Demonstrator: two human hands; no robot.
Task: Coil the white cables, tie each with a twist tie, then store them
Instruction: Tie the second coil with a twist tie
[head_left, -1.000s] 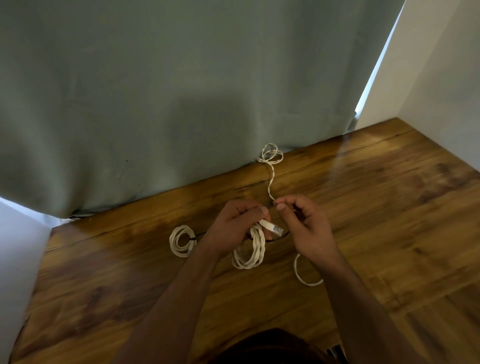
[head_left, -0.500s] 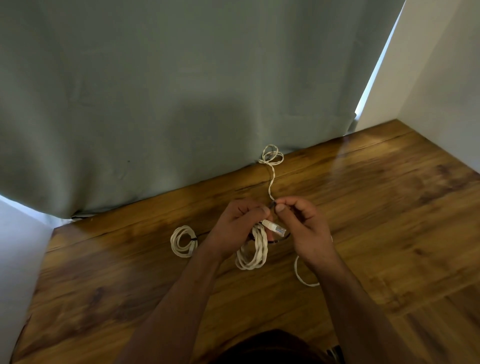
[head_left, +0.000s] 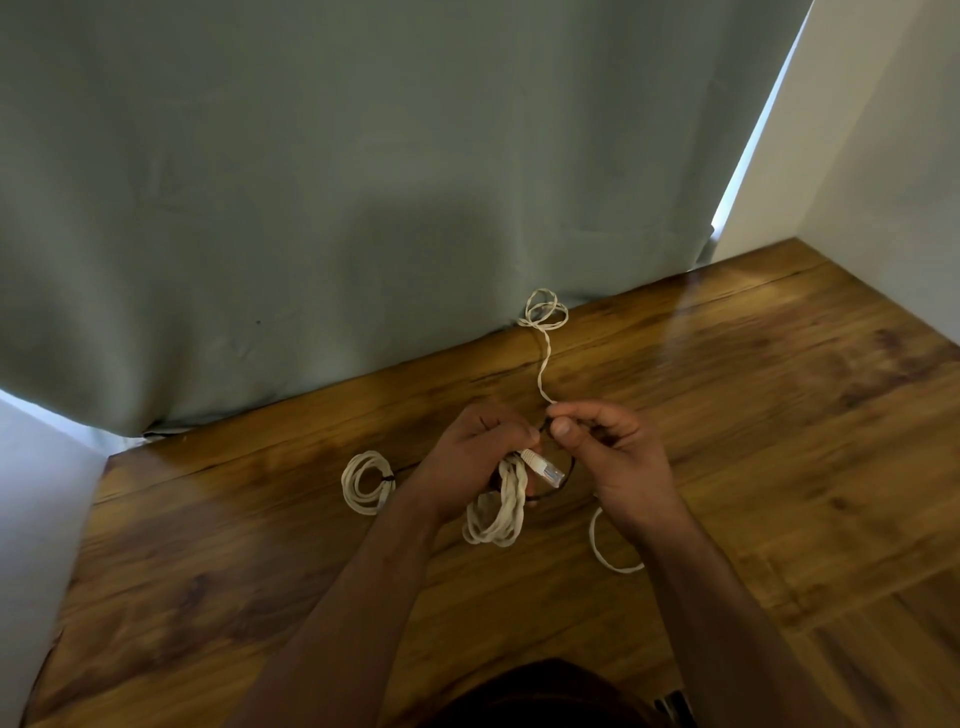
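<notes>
Both hands sit around the middle of the frame, over the wooden floor (head_left: 727, 415). The left hand (head_left: 467, 457) has its fingers curled around the top of a coiled white cable (head_left: 498, 514), so the bundle hangs out below the fist and its long axis runs roughly top to bottom in the frame. The cable's plug (head_left: 545, 470) pokes out between the two hands, just under the left thumb, pointing toward the lower right.

The right hand (head_left: 618, 467) is pinching something thin and dark between thumb and forefinger, looks like the twist tie (head_left: 563, 480), which curves down under the plug toward the coil. Hard to say exactly where it ends, it's really thin.

A loose strand of cable (head_left: 543, 364) runs from the right fingertips up toward the upper middle, ending in a small tangle of loops at the foot of the grey-green curtain (head_left: 363, 182). Another bit of cable (head_left: 602, 551) loops out below the right wrist.

Off to the left of the hands lies a second coil (head_left: 363, 483), flat on the floor and already bound with a dark tie.
</notes>
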